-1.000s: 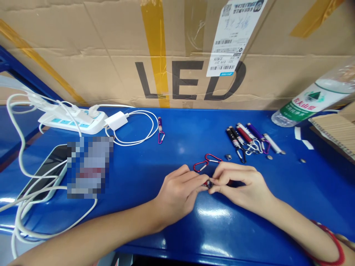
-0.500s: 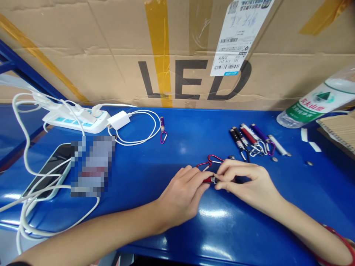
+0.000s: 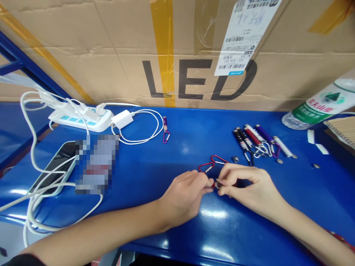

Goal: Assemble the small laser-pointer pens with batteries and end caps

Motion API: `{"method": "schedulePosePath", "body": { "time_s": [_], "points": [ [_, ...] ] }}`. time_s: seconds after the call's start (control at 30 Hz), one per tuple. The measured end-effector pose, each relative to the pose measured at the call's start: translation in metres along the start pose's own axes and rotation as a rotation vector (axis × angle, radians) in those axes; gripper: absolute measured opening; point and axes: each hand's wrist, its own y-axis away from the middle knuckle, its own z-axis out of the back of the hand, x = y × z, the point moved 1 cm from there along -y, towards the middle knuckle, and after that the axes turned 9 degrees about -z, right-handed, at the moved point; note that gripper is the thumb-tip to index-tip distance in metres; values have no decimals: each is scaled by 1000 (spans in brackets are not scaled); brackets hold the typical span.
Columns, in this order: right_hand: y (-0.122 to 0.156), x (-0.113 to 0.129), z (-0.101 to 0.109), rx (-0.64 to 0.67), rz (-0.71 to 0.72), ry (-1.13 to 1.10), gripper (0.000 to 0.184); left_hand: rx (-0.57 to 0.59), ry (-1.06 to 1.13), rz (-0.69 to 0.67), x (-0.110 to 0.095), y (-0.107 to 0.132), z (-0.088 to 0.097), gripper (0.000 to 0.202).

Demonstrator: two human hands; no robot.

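Note:
In the middle of the blue table, my left hand [image 3: 184,199] is closed around a small red pen light [image 3: 213,185], most of which the fingers hide. My right hand [image 3: 251,186] pinches at its metallic end with thumb and forefinger; what lies between those fingertips is too small to make out. Just beyond the hands are two red carabiner clips [image 3: 206,168]. A small metal piece [image 3: 235,159] rests beside them. Farther right, several pen lights, among them a black one [image 3: 239,138], a red one [image 3: 252,135] and a purple one [image 3: 263,133], lie in a row.
Loose button cells [image 3: 279,161] lie near the row. A tilted water bottle [image 3: 318,101] is at the back right. Leftward are a purple pen light [image 3: 165,125], a white charger [image 3: 122,119], a power strip [image 3: 104,123] and a phone [image 3: 57,166] with cables. A large cardboard box [image 3: 119,74] stands behind.
The view has shifted slightly, moving everything a little rightward in the picture. Both hands stay together at the red pen light, with the left fingers now covering more of it.

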Motion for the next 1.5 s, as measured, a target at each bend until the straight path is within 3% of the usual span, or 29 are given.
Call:
{"method": "schedulePosePath", "body": {
  "time_s": [0.2, 0.43, 0.6, 0.8, 1.1, 1.5],
  "points": [
    [2, -2, -2, 24, -117, -5, 41, -15, -92, -45, -2, 0, 2, 23],
    [4, -5, -5, 41, -255, -92, 34, -59, -135, -83, -2, -3, 3, 26],
    [3, -5, -4, 88, -306, -153, 34, -107, -75, -32, -2, -3, 2, 22],
    [2, -6, -5, 90, -393, -142, 38, -58, -69, -35, -2, -4, 3, 22],
    [2, -7, -5, 84, -365, -95, 39, -34, -51, -22, -2, -3, 3, 23],
    [5, -8, -6, 63, -355, 71, 36, 47, -13, 102, -2, -1, 4, 18]
  ]
}}
